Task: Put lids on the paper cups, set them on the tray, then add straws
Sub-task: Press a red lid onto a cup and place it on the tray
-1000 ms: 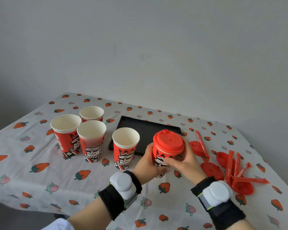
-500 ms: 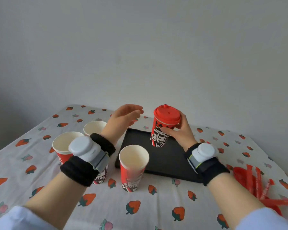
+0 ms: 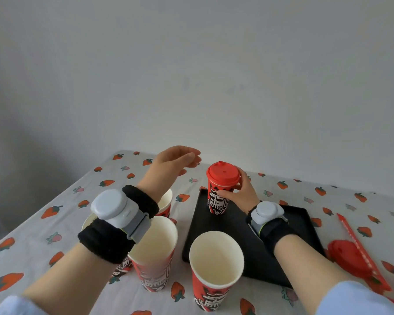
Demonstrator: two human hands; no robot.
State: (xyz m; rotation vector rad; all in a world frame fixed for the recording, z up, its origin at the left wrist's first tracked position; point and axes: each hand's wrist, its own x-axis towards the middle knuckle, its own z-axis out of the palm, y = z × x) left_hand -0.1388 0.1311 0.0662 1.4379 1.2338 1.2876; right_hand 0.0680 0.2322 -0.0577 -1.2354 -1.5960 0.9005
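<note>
A red paper cup with a red lid (image 3: 221, 185) stands upright at the far left corner of the black tray (image 3: 243, 244). My right hand (image 3: 241, 192) grips its side. My left hand (image 3: 173, 164) hovers above the table to the left of the tray, fingers relaxed and holding nothing. Several lidless cups stand in front: one (image 3: 216, 267) near the tray's front edge, one (image 3: 155, 253) under my left wrist, and two more partly hidden behind my left arm. Red lids (image 3: 348, 258) and a red wrapped straw (image 3: 359, 244) lie at the right.
The table carries a white cloth (image 3: 55, 214) printed with strawberries. A plain wall stands right behind the table's far edge. Most of the tray's surface is bare.
My right hand has carried the lidded cup from the cloth to the tray and set it down at the far left. My left hand let go of it and rose to the left.
</note>
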